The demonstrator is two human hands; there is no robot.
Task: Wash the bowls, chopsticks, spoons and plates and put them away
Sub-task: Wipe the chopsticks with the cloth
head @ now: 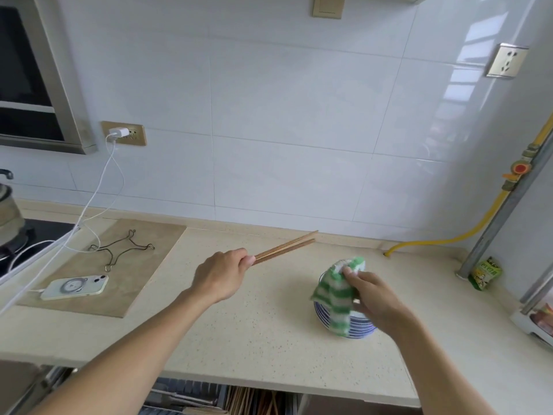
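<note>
Nearest to me, under the front edge of the pale speckled stone table (269, 333), I see an open drawer rack (239, 401) with what look like more wooden sticks lying in it; I cannot tell its compartments apart.

On the table itself, my right hand (374, 298) rests on a stack of blue-rimmed white bowls (359, 326), fingers curled and pinching a green-and-white striped dishcloth (335, 298) that drapes over the stack's top and left side. How many bowls are in the stack I cannot count, and what is inside them is hidden by the cloth.

To the left, my left hand (220, 275) is closed round one end of a pair of brown wooden chopsticks (285, 247). They are held above the table, their long axis running from the hand up and to the right, free tips pointing toward the back wall, the two sticks lying close together and nearly parallel.

Further left a beige stone slab (149, 259) lies on the table, carrying a white phone (74, 287) on a charging cable and a bent wire trivet (119, 250).

At the far right corner a green snack packet (484, 274) leans beside a grey metal pipe (502, 214), and a yellow gas hose (449, 238) comes out of the table. White glossy wall tiles (284, 115) rise behind, with a brass socket (124, 133) holding a white charger.
</note>
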